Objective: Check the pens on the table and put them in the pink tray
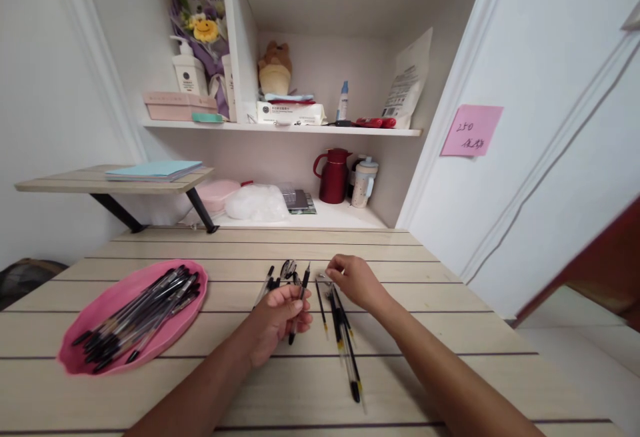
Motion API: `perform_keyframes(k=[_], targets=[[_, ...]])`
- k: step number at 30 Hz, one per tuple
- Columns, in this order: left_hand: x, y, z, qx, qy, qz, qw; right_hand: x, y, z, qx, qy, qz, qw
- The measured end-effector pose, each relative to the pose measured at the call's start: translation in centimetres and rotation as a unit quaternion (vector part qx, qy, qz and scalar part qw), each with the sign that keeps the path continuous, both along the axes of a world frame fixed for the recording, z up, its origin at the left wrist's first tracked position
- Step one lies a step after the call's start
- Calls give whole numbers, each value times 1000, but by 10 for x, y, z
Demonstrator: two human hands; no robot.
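On the wooden table (pixel 400 370), near its middle, a black pen (pixel 299 303) was held upright in the closed fingers of the left hand (pixel 273 323). Just to the right, a small clear pen part (pixel 324 279) was pinched by the right hand (pixel 356 281), above loose pens (pixel 345 343). At the far left, a pink tray (pixel 75 347) was filled with more black pens (pixel 137 313).

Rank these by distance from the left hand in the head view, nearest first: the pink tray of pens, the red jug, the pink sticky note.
1. The pink tray lies on the table to the left of the left hand.
2. The red jug stands in the lower shelf bay, beyond the table's far edge.
3. The pink sticky note is stuck up on the wall, far to the right.
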State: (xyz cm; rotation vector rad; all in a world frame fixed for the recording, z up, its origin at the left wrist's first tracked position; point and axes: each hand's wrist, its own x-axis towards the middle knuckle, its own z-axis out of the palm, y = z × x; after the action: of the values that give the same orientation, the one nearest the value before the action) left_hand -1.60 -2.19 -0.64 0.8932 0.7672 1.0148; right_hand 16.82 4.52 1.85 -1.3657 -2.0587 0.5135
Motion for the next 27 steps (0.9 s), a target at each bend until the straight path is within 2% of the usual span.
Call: perform_keyframes(k=[3,6,10,13,16,18,19,21,23,25,27], targets=[[1,1,-1,0,-8,12,1000,-3,0,-12,2,-138,-18,990],[2,1,-2,-2,-8,13,1000,-9,-2,-21,2,-212,-34,977],[2,1,-3,1,-10,6,1000,-13,-3,-27,-1,-241,-34,970],[2,1,-5,3,-6,0,1000,-11,-1,-28,-8,-213,-24,977],[1,1,-6,5,2,-8,1000,-8,4,-24,-9,-109,-14,994],[1,0,-6,7,6,-16,1000,-6,6,-19,-33,28,0,999],[1,0,-7,8,7,-19,1000,-6,6,-16,-57,112,9,992],[2,0,-7,7,12,-23,1000,-8,4,-8,-116,276,25,954],[2,-1,-7,6,16,-21,1000,-10,-1,0,-162,388,31,907],[2,-1,-8,6,18,-20,1000,-12,-6,8,-186,441,32,877],[3,-1,-8,6,18,-21,1000,-14,-11,14,-198,462,33,864]])
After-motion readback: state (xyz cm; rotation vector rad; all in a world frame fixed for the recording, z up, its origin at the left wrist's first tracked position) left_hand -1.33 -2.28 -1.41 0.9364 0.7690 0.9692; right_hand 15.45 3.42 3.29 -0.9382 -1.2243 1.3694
